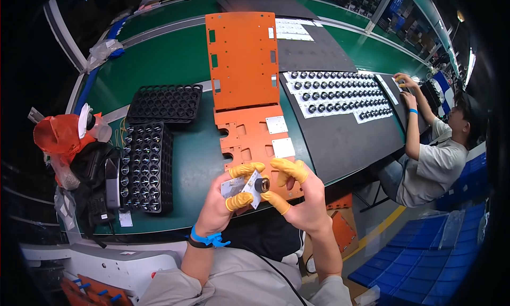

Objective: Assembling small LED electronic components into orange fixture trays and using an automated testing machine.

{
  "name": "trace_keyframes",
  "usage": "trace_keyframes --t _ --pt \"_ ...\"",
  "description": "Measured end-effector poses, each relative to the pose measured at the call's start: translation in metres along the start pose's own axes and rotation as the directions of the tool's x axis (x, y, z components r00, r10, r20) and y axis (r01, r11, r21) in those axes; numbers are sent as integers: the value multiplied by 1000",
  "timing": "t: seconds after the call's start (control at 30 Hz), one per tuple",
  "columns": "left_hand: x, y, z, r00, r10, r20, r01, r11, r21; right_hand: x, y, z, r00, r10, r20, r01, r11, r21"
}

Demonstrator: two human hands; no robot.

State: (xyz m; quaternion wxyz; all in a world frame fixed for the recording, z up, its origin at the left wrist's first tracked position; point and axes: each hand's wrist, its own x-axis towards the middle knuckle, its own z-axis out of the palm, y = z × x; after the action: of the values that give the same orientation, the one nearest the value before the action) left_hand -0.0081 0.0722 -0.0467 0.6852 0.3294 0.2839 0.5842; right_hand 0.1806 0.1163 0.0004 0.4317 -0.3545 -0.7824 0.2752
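My left hand (218, 200), with yellow finger cots and a blue wrist strap, pinches a small white square plate (251, 190) between thumb and fingers. A short black cylinder with a brass-coloured inner ring, like a lens (262, 185), stands out from the plate's right face. Another white plate (229, 188) sits within the same hand, near the palm. My right hand (303, 197), also in yellow finger cots, is just right of the black cylinder. Its thumb and fingers are apart and hold nothing. Beneath both hands lies an orange fixture (247, 133) bearing two white plates (283, 147).
Black trays (146, 168) of round parts stand left, beside a dark grey case (112, 183) and an orange bag (58, 136). At right, rows of plates with black cylinders (340, 93) cover a dark mat (340, 152). A co-worker (435, 146) sits beyond it. An upright orange panel (244, 61) rises behind the fixture.
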Motion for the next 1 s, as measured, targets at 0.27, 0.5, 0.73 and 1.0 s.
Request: trace_keyframes --t 0.27,0.5,0.73,1.0 --pt "-9 -26 -17 962 -251 110 274 876 -396 3 -7 -13 982 -162 100 161 987 15" --pt "-6 -36 0 891 -251 379 445 655 -611 -9 11 -1 952 -298 -73 292 953 -84" --pt "-1 -13 -7 997 -51 62 67 955 -289 6 45 -53 976 105 -193 -125 988 -91" --pt "-3 -3 -22 998 42 -41 -52 958 -282 1 99 -59 738 588 331 -602 795 -69"
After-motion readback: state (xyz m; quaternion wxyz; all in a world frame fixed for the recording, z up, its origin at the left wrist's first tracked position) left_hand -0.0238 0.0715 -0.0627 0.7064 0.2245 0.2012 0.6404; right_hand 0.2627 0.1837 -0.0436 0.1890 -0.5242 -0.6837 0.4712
